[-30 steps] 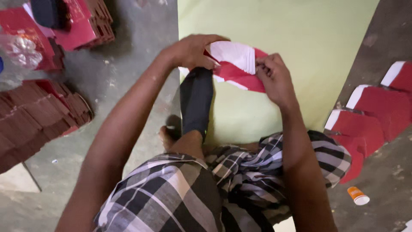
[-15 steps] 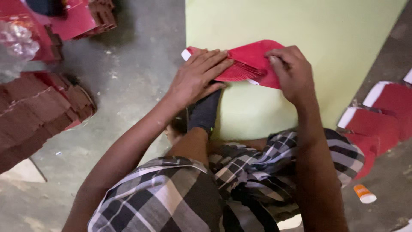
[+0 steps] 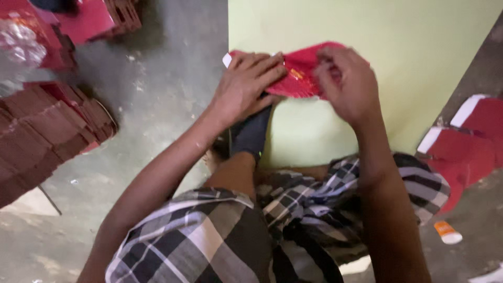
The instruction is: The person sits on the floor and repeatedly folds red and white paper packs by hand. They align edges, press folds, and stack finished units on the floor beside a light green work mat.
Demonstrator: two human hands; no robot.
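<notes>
**Both hands pressing a red card piece on the green sheet**

The left hand [image 3: 246, 86] lies flat, fingers spread, on a folded red card piece [image 3: 301, 73]; the right hand [image 3: 346, 84] curls closed around its other end. The piece rests on a pale green sheet [image 3: 398, 47] spread over the floor. A clean crease probably needs even pressure along the fold, edges aligned. No containers show; stacked brown-red card pieces [image 3: 47, 131] sit loose at left, red-and-white flats [image 3: 466, 141] at right.
</notes>
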